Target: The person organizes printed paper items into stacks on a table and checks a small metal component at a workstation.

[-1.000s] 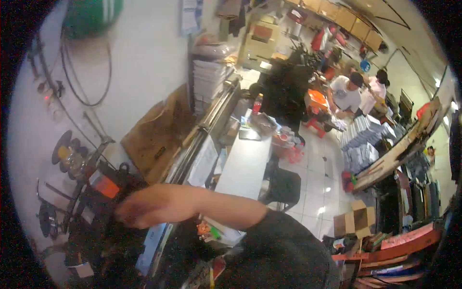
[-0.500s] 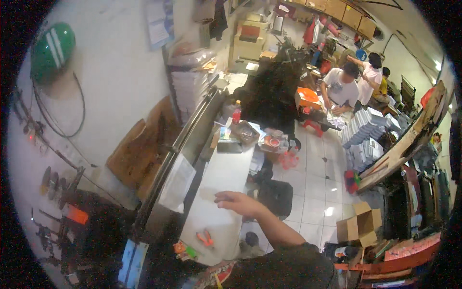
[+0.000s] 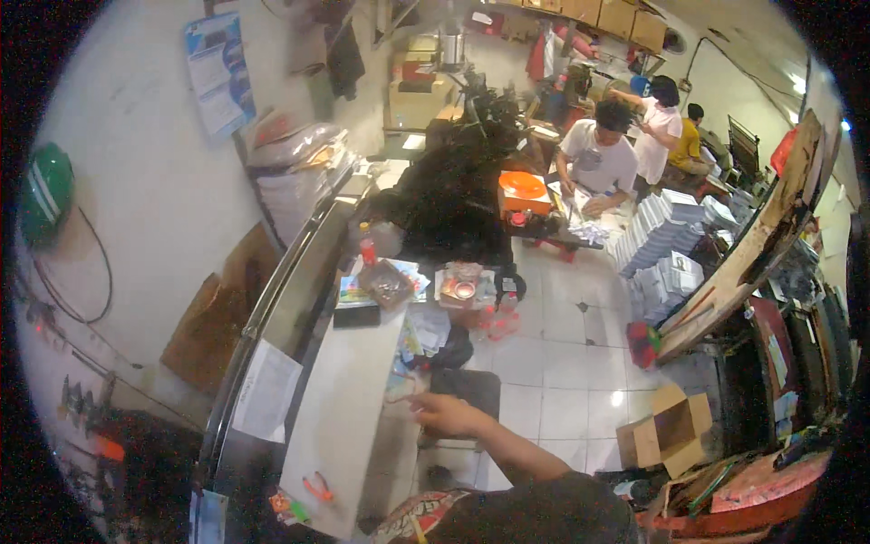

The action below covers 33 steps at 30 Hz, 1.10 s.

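Observation:
My right hand [image 3: 446,413] hovers with its fingers apart and nothing in it, just off the right edge of a long white tabletop [image 3: 340,408]. The forearm reaches it from a dark sleeve at the lower edge. Below the hand stands a black stool [image 3: 467,388] on the white tiled floor. Small orange-handled pliers [image 3: 317,488] lie at the near end of the tabletop, apart from the hand. A white paper sheet [image 3: 266,392] lies on the grey metal surface left of the table. My left hand is out of view.
The table's far end holds a black box [image 3: 356,315], a bottle and clutter. Behind it stands a big black machine [image 3: 453,190]. Three people work near paper stacks [image 3: 662,227] at the back right. An open cardboard box [image 3: 669,432] sits on the floor. A green helmet [image 3: 45,190] hangs on the left wall.
My hand left the dark tool area at the far left, crossed over the white tabletop and now sits past its right edge. The view has swung right.

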### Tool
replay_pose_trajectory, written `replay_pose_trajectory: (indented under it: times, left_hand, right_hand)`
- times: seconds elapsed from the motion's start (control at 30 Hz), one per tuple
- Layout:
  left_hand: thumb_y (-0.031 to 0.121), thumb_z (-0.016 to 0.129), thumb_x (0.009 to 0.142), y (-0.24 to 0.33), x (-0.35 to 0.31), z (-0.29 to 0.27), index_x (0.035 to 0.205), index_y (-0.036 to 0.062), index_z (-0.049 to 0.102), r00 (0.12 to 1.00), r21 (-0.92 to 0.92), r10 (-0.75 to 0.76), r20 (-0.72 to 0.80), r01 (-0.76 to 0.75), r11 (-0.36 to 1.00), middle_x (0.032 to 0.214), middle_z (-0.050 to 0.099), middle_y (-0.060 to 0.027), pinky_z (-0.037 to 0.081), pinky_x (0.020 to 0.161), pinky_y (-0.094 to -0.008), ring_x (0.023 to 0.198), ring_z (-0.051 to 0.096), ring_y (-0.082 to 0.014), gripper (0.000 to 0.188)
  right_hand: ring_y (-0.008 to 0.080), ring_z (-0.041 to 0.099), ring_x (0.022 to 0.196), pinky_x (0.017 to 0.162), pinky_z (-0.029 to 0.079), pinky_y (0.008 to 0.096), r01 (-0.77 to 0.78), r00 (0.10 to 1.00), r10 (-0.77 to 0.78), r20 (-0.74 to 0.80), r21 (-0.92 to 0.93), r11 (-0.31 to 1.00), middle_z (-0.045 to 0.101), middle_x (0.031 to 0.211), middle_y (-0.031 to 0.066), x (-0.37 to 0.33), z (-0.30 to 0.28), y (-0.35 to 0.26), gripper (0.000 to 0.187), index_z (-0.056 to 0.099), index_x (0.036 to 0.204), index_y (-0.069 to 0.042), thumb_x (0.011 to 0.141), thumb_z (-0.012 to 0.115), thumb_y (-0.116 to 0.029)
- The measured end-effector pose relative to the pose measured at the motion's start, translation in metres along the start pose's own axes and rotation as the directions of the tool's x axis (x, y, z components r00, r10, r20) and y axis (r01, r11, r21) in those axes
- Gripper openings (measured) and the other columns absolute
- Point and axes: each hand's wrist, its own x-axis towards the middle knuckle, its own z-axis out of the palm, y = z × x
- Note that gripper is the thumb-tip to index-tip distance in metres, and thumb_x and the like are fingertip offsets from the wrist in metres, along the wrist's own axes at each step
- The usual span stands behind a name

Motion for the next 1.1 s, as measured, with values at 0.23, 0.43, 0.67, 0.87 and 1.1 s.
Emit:
replay_pose_trajectory:
  times: [0.23,0.43,0.67,0.87,1.1]
  left_hand:
    - [0.026,0.05,0.094,0.119,-0.129,0.059,0.122,-0.0017,0.049,0.764,-0.348,-0.05,0.644,0.35,0.87,0.11,0.055,-0.0166,0.044,0.083,-0.0348,0.09,0.054,-0.0246,0.04]
    - [0.022,0.048,0.094,0.149,-0.188,0.056,0.116,-0.0033,0.052,0.564,-0.281,0.089,0.821,0.263,0.923,0.101,0.057,-0.0159,0.046,0.073,-0.033,0.083,0.056,-0.021,0.033]
    - [0.008,0.051,0.089,0.232,-0.186,0.04,0.092,-0.0034,0.056,0.337,-0.288,0.113,0.935,0.532,0.796,0.083,0.057,-0.0087,0.043,0.063,-0.0271,0.073,0.054,-0.013,0.013]
    - [0.011,0.061,0.072,0.393,-0.101,0.014,0.084,0.0043,0.063,0.591,-0.974,0.776,0.219,0.178,0.139,0.071,0.061,-0.0088,0.041,0.054,-0.0329,0.055,0.053,-0.0201,0.014]
    - [0.01,0.06,0.068,0.409,-0.041,0.0,0.069,0.0122,0.055,0.694,-0.981,0.72,0.004,0.143,-0.133,0.065,0.054,0.0007,0.031,0.054,-0.0275,0.05,0.044,-0.0123,0.006]
  right_hand:
    - [0.027,0.055,0.11,0.092,0.043,0.0345,-0.157,0.987,0.154,-0.043,-0.075,0.985,0.056,0.122,0.0164,-0.038,-0.029,0.039,0.056,0.044,0.129,0.002,0.087,0.056,-0.034]
    - [0.0234,0.057,0.107,0.088,0.046,0.0337,-0.215,0.976,0.21,-0.06,-0.089,0.973,0.059,0.118,0.0152,-0.065,-0.044,0.029,0.054,0.045,0.128,0.0,0.088,0.056,-0.033]
    - [0.0225,0.058,0.104,0.087,0.047,0.0327,-0.207,0.969,0.198,-0.149,-0.05,0.977,0.059,0.116,0.016,-0.086,-0.03,0.07,0.054,0.045,0.128,-0.001,0.086,0.059,-0.032]
    - [0.0253,0.058,0.104,0.088,0.045,0.0332,-0.455,0.89,0.448,-0.088,-0.099,0.885,0.059,0.117,0.0172,-0.112,-0.017,0.082,0.058,0.045,0.128,0.002,0.086,0.059,-0.034]
    - [0.0185,0.061,0.089,0.071,0.05,0.0335,-0.715,0.634,0.767,-0.096,0.305,0.629,0.062,0.102,0.0099,-0.153,0.032,0.174,0.048,0.056,0.116,-0.002,0.085,0.06,-0.038]
